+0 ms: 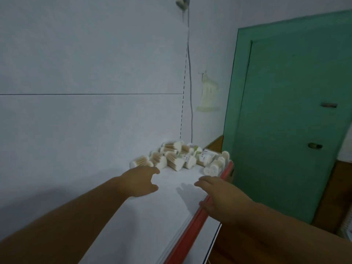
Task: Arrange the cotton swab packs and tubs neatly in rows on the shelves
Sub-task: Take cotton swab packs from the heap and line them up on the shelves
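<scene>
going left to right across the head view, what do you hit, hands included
left hand → right hand → green door; the cotton swab packs span above both hands, so they are left out

Dim, flat indoor light, cool blue-grey across the wall [85,54]. Soft-edged shadow of the right hand [219,195] thrown leftward onto the white shelf [144,216], suggesting a source up and to the right. Broader, fainter shade on the wall beneath the left hand [141,181] and forearm. Cotton swab packs [177,159] at the shelf's far end smeared and soft, labels unreadable. Fingertips slightly blurred. Wide-angle bowing along the green door [285,111] frame and shelf front edge.
</scene>
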`<action>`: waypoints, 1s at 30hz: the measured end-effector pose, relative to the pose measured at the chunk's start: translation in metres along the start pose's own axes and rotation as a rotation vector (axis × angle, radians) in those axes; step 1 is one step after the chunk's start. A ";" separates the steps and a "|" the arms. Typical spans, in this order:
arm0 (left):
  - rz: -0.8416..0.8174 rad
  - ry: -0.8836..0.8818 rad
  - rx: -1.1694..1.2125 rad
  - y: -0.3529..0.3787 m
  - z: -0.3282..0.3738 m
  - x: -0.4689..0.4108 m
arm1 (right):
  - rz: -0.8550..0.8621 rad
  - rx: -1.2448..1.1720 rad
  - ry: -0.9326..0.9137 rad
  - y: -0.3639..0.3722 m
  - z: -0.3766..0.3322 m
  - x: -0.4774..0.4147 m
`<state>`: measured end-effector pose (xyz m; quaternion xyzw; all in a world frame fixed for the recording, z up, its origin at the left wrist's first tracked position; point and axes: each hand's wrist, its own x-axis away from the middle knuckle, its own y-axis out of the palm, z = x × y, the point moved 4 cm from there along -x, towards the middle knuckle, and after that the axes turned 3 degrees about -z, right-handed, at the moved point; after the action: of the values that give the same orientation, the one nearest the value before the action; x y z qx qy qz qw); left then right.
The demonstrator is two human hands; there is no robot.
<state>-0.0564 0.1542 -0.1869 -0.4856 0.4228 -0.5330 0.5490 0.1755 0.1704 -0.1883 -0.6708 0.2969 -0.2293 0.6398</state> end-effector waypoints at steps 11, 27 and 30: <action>0.434 -0.376 -0.100 0.018 -0.045 -0.072 | 0.124 0.028 -0.232 0.015 0.056 -0.157; 0.626 -0.423 2.019 0.020 -0.038 -0.027 | 0.018 0.384 -0.865 0.020 0.063 -0.254; 0.656 -0.337 2.170 0.018 -0.029 -0.011 | 0.049 0.200 -0.821 0.000 0.064 -0.242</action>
<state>-0.0822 0.1620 -0.2103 0.3123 -0.2326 -0.3762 0.8407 0.0453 0.3840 -0.1759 -0.6337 0.0094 0.0447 0.7723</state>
